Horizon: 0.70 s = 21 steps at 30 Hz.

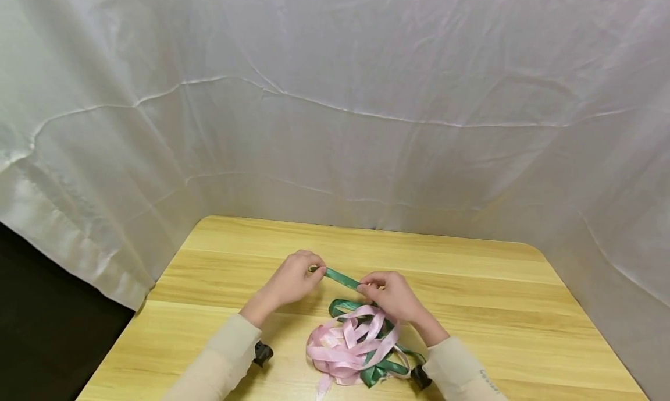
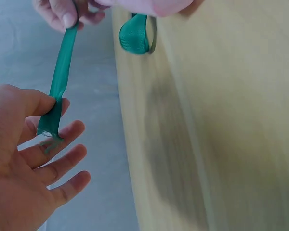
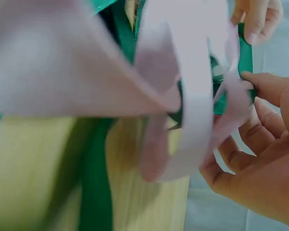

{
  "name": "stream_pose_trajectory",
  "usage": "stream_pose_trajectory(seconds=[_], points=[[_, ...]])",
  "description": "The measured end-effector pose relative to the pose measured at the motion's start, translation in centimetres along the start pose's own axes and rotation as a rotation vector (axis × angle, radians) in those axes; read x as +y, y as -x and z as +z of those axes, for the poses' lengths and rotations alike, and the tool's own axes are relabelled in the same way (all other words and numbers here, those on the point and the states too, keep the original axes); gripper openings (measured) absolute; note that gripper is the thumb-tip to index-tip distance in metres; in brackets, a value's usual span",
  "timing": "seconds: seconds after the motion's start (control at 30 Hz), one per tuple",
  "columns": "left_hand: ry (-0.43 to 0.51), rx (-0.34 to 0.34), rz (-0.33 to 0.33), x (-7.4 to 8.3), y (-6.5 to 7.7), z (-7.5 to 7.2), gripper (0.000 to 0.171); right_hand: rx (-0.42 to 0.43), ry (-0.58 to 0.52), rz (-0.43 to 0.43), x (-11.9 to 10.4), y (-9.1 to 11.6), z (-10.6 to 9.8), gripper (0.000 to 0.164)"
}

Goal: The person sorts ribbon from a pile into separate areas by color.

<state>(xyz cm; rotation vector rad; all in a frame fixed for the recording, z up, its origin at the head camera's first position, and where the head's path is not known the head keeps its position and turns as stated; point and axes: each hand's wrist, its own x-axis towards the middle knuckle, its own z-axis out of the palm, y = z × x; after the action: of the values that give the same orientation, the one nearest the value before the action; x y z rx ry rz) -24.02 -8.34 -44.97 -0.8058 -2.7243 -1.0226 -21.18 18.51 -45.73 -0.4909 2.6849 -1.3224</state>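
A green ribbon [image 1: 341,278] stretches between the two hands above the wooden table. My left hand [image 1: 297,277] pinches it near its frayed end between thumb and forefinger; in the left wrist view the other fingers of that hand [image 2: 43,159] are spread. Farther along, my right hand [image 1: 391,296] pinches the same ribbon with thumb and fingers. Below and beside the right hand lies a tangled heap of pink ribbon [image 1: 335,354] mixed with green loops. Close to the right wrist camera, pink ribbon loops [image 3: 197,110] partly hide the green strand.
The heap sits on the light wooden table [image 1: 235,244], near its front. Pale grey cloth [image 1: 366,145] hangs behind the table and along its sides. A black wrist device [image 1: 263,353] shows under the left sleeve, and another dark one [image 1: 420,378] touches the heap's right side.
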Motion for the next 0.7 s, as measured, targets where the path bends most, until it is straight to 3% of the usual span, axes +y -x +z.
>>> stream_pose_trajectory(seconds=[0.37,0.7], points=[[0.032,0.053,-0.102,-1.6,0.6,-2.0,0.013,-0.05,-0.02,-0.014,0.7,0.3,-2.6,0.019],[0.046,0.063,-0.132,-2.7,1.4,-3.5,0.014,0.016,0.003,0.035,1.3,0.5,-4.6,0.018]])
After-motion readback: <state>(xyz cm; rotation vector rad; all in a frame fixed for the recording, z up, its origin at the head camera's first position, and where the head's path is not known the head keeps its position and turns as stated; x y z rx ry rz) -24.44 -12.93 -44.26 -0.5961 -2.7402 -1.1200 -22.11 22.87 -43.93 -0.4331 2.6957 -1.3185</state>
